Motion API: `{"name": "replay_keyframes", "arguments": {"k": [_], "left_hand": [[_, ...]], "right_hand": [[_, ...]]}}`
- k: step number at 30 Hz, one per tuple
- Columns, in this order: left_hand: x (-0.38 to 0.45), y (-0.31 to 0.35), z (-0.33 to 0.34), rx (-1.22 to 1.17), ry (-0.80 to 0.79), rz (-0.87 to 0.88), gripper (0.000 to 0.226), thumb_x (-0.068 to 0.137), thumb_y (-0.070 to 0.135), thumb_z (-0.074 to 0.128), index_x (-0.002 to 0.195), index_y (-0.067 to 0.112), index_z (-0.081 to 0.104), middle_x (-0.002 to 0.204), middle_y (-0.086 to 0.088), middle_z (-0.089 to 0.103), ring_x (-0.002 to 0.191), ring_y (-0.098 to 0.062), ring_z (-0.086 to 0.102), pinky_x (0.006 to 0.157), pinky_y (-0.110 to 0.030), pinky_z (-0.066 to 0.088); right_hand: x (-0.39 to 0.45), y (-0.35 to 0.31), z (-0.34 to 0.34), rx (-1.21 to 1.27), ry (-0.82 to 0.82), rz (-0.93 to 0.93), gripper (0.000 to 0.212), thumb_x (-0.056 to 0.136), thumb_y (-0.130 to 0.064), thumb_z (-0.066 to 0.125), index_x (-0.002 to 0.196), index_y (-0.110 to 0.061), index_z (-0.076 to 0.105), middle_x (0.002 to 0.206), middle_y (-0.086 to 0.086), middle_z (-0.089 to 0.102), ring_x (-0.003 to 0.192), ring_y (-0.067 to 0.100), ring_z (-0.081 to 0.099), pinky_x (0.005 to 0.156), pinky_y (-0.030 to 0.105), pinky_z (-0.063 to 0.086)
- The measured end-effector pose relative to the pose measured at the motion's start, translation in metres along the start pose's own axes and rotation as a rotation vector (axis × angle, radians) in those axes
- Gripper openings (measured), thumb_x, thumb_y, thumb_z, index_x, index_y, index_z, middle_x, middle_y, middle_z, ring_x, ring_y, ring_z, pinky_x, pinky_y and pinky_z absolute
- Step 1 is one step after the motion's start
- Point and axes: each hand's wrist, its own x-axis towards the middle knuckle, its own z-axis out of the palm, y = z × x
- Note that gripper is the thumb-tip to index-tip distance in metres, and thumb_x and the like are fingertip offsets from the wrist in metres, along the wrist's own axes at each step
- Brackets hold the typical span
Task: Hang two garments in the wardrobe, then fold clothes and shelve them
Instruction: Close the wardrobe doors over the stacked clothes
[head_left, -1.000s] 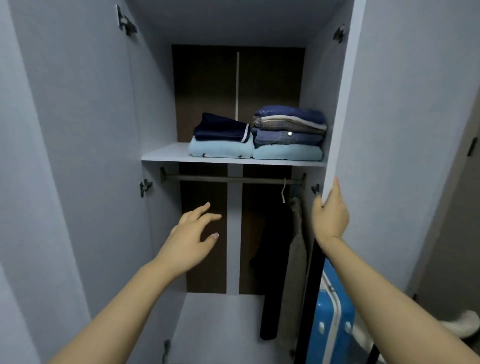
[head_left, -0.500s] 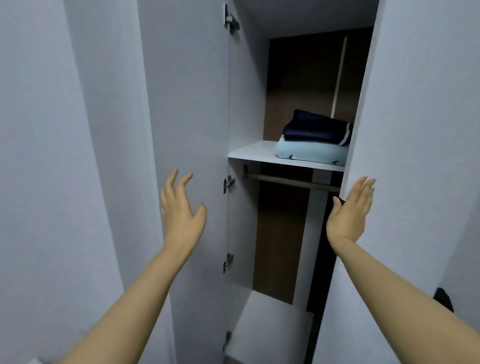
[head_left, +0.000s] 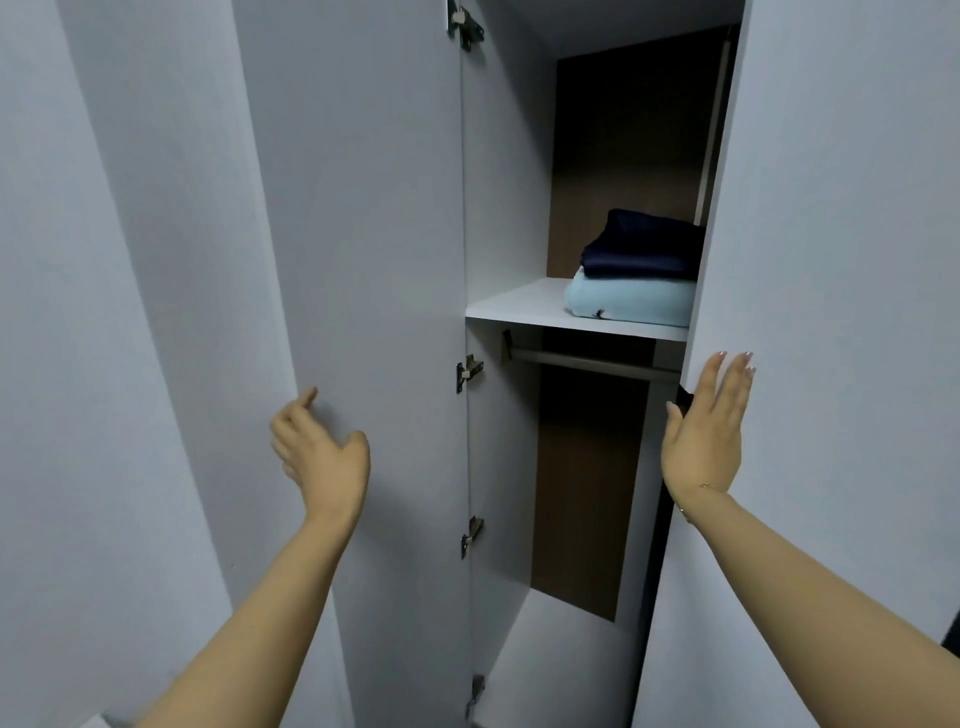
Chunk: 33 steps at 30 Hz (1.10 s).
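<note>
**Both hands at the wardrobe doors, folded clothes on the shelf**

My left hand (head_left: 323, 457) reaches to the free edge of the left door (head_left: 358, 260). The fingers are loosely curved and reach past that edge, so their tips are hidden from me; the thumb lies on the near face. Whether they actually clasp the panel I cannot tell. The door is a flat, smooth, matte pale-grey panel, hung on three metal hinges (head_left: 469, 372) along the wardrobe's left wall.

My right hand (head_left: 707, 434) is flat, fingers straight and close together, palm laid against the right door (head_left: 831, 312) just beside its inner edge. It grasps nothing. A thin bracelet sits at that wrist. This door is the same smooth matte grey board.

Between the two doors a narrow gap shows the interior. The shelf (head_left: 519, 306) is a white, smooth board with a square front edge. On it, toward its right side and partly hidden by the right door, lies a folded light blue garment (head_left: 628, 304), soft and thick, with rounded folds. A folded dark navy garment (head_left: 644, 249) rests on top of it. Under the shelf's front edge runs a metal hanging rail (head_left: 587, 361). The back panel (head_left: 628, 156) is dark brown with a wood look.
</note>
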Motion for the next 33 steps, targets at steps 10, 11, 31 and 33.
{"name": "replay_keyframes", "arguments": {"k": [10,11,31,33], "left_hand": [[0.011,0.003,0.003,0.023,-0.004,-0.076,0.069,0.079,0.011,0.066,0.139,0.0,0.035,0.14,-0.022,0.032,0.126,-0.039,0.037,0.11,-0.042,0.031],[0.012,0.004,-0.001,0.02,-0.004,-0.085,0.058,0.077,0.015,0.065,0.13,0.002,0.043,0.133,-0.021,0.037,0.115,-0.04,0.045,0.104,-0.043,0.038],[-0.098,0.087,0.154,0.351,-0.647,0.867,0.087,0.094,0.042,0.058,0.154,0.034,-0.005,0.162,-0.001,-0.016,0.15,-0.021,-0.006,0.122,-0.041,0.011],[-0.092,0.089,0.188,0.571,-0.716,0.884,0.114,0.084,0.057,0.063,0.143,0.039,-0.033,0.153,0.001,-0.04,0.145,-0.027,-0.027,0.119,-0.057,0.002]], "right_hand": [[0.014,0.004,0.009,-0.023,-0.108,-0.04,0.074,0.101,-0.021,0.047,0.155,-0.011,-0.002,0.162,0.013,-0.011,0.15,0.027,-0.006,0.115,0.039,0.034],[0.015,0.006,0.008,-0.026,-0.129,-0.05,0.074,0.101,-0.021,0.047,0.155,-0.011,-0.003,0.162,0.013,-0.013,0.15,0.027,-0.007,0.116,0.038,0.032],[0.067,0.111,-0.009,-0.439,-0.363,-0.591,0.095,0.09,-0.05,0.059,0.154,-0.026,-0.006,0.16,0.005,-0.02,0.147,0.024,-0.018,0.115,0.062,-0.003],[0.072,0.116,0.0,-0.469,-0.333,-0.616,0.107,0.081,-0.059,0.065,0.153,-0.026,-0.007,0.161,0.007,-0.018,0.148,0.025,-0.017,0.115,0.065,0.0]]}}
